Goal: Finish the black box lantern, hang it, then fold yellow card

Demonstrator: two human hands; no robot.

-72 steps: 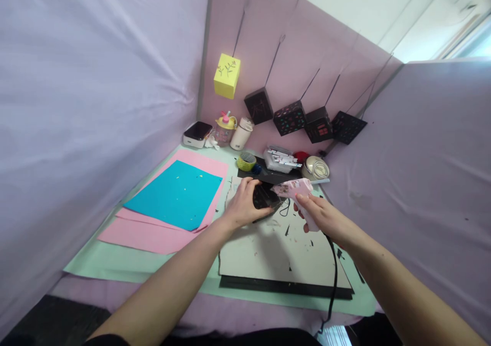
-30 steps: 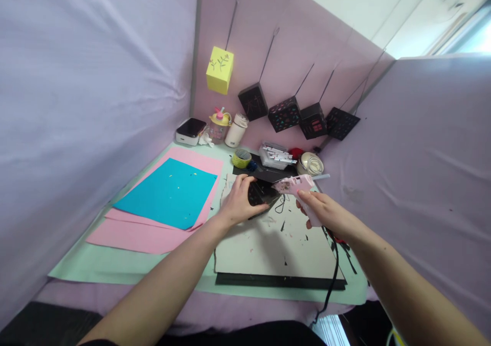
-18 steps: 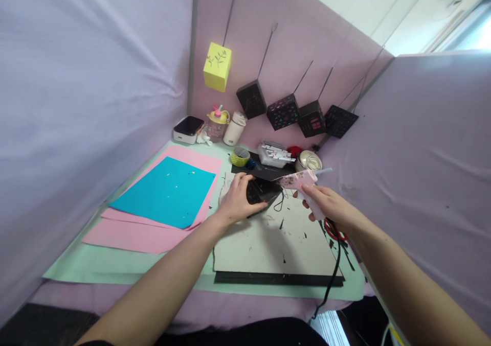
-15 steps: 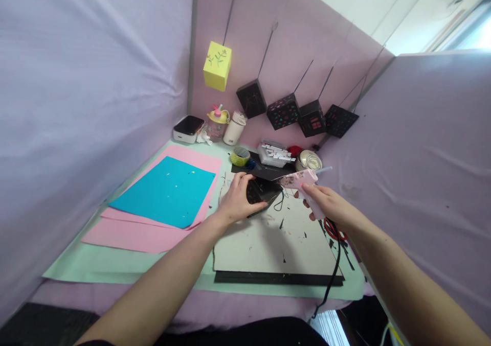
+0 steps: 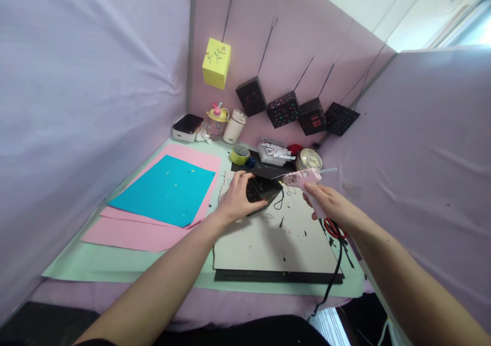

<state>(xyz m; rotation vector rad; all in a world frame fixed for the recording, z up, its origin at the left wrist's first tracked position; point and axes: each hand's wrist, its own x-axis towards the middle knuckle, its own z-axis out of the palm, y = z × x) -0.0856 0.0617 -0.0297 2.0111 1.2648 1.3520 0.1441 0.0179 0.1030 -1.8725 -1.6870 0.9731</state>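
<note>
Black card made up the small box point(image 5: 264, 188) that you held over the far part of the pale board point(image 5: 264, 249). On the wall beyond the board, one hanging black box point(image 5: 251, 96) bore red strokes like written characters, too unclear to read, while a hanging yellow box point(image 5: 217, 62) to its left showed a drawn sprig. Beyond the board's far left corner, the white flask point(image 5: 235, 127) carried a small dark mark, too tiny to make out, and the patterned print on your pink glue gun point(image 5: 301, 178) was just as hard to read.

Your hands were apart, each closed on its own thing. Your left hand point(image 5: 241, 198) clasped the small box, thumb along the near side and fingers at the far left. Your right hand point(image 5: 326, 200) was wrapped round the grip of the glue gun, above the board's right part, nozzle pointing at the box; whether the tip touched it, you could not tell. So the small box lay in your left grasp, between that palm and the gun, with a dark cord loop point(image 5: 279, 203) just beside it on the board. Left of the board lay a blue sheet point(image 5: 164, 190) on pink sheets point(image 5: 126, 233); red scissors handles point(image 5: 333, 227) showed by its right edge.
</note>
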